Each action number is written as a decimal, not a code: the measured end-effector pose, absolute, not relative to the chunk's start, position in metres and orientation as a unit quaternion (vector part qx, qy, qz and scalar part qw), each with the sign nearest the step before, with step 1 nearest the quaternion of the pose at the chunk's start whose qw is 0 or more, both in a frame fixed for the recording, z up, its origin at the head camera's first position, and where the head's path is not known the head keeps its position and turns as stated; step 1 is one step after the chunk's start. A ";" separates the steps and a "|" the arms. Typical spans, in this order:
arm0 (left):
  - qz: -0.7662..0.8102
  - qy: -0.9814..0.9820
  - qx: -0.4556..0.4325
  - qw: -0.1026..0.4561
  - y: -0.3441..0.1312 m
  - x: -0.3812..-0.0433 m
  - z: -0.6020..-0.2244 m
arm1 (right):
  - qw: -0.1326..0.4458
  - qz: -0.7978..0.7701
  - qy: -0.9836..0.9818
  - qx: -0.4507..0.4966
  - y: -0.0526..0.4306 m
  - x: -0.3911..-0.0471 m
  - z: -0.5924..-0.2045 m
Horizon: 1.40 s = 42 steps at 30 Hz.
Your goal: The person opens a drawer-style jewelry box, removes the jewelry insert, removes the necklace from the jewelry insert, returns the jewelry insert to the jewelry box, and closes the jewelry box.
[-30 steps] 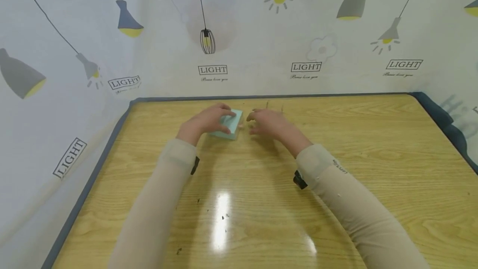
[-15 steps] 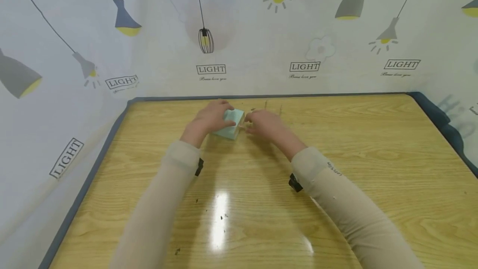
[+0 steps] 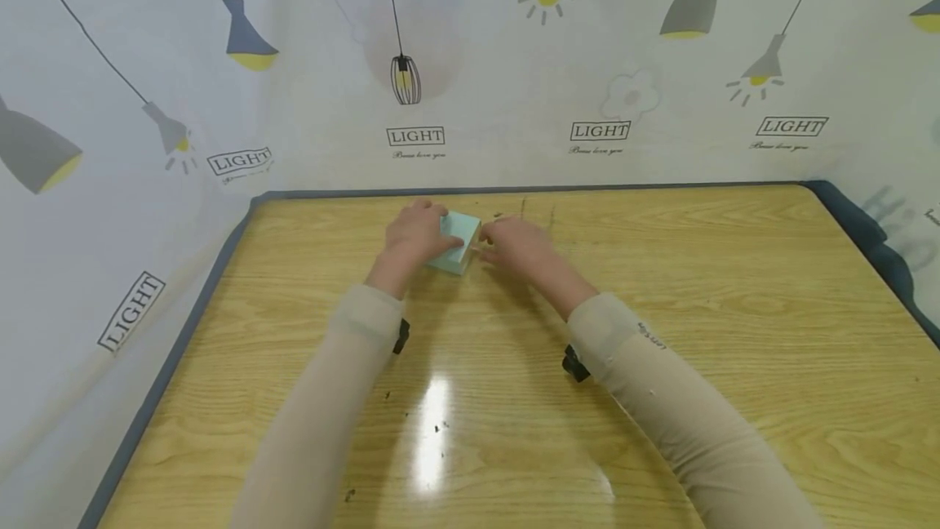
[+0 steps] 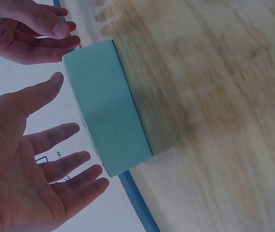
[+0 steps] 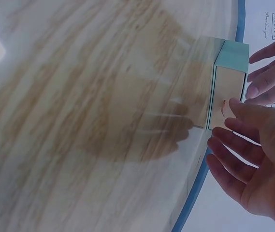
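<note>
A mint-green drawer box [image 3: 460, 237] lies near the far edge of the wooden table. On its right end a beige drawer front [image 5: 228, 87] shows, with a small ribbon pull [image 5: 224, 108]. My left hand [image 3: 416, 231] reaches over the box from the left, thumb toward the near side and the other fingers farther back. Those fingers look spread in the left wrist view, close along the top of the box. At the drawer end is my right hand [image 3: 517, 245], its thumb and index fingertips right at the ribbon pull with a small gap between them.
The wooden table [image 3: 661, 268] has a dark blue edge band. A white curtain [image 3: 499, 64] printed with lamps stands behind and along the sides. Small dark marks dot the tabletop near the front.
My right hand has moved slightly left to the box's drawer end, fingertips now at the ribbon pull. My left hand has shifted over the box, and its wrist has swung right.
</note>
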<state>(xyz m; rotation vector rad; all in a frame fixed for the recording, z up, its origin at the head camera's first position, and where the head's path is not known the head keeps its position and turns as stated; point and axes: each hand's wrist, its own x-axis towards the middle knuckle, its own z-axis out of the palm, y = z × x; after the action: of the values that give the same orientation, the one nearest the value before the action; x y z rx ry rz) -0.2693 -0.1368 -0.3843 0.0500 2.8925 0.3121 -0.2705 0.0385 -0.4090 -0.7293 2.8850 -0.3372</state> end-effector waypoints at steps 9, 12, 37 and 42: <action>0.101 0.989 0.003 0.109 -0.136 -0.267 -0.389 | 0.061 -0.116 0.962 -0.240 0.036 -0.269 -0.410; 0.104 0.989 0.000 0.108 -0.136 -0.268 -0.390 | 0.060 -0.114 0.962 -0.240 0.035 -0.269 -0.410; 0.112 0.988 -0.028 0.107 -0.128 -0.269 -0.390 | 0.062 -0.150 0.963 -0.214 0.027 -0.269 -0.415; 0.103 0.987 -0.038 0.114 -0.128 -0.270 -0.388 | 0.070 -0.177 0.962 -0.196 0.023 -0.267 -0.417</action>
<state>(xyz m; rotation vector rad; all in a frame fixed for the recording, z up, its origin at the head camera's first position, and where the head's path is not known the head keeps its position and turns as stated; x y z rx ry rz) -0.2696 -0.1279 -0.3882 -0.1128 2.8961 0.3018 -0.2669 0.0234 -0.4171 -0.5886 2.8948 -0.5320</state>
